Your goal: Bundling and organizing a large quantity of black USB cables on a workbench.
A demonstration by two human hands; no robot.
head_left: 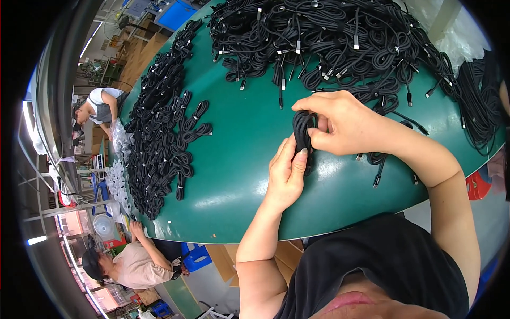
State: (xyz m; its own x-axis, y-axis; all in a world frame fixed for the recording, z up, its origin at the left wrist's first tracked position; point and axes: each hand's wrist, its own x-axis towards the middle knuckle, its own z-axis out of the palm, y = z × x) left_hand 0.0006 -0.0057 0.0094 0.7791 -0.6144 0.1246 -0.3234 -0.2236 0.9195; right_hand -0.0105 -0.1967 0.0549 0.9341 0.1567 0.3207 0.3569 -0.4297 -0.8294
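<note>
A coiled black cable (303,130) is held upright between my two hands, over the near part of the green table (239,154). My left hand (287,173) grips its lower end, thumb pressed against the loops. Around its upper end, my right hand (340,119) closes with thumb and fingers bent. The cable's plugs are hidden in my grip. Just right of my hands, loose black cables (380,159) with plug ends lie partly behind my right forearm.
A large heap of black cables (319,42) covers the table's far side. Bundled cables (156,138) form a long pile at left. A cable hank (481,101) hangs at right. Two people work along the left edge, one near a fan (104,226). A red stool (478,186) stands at right.
</note>
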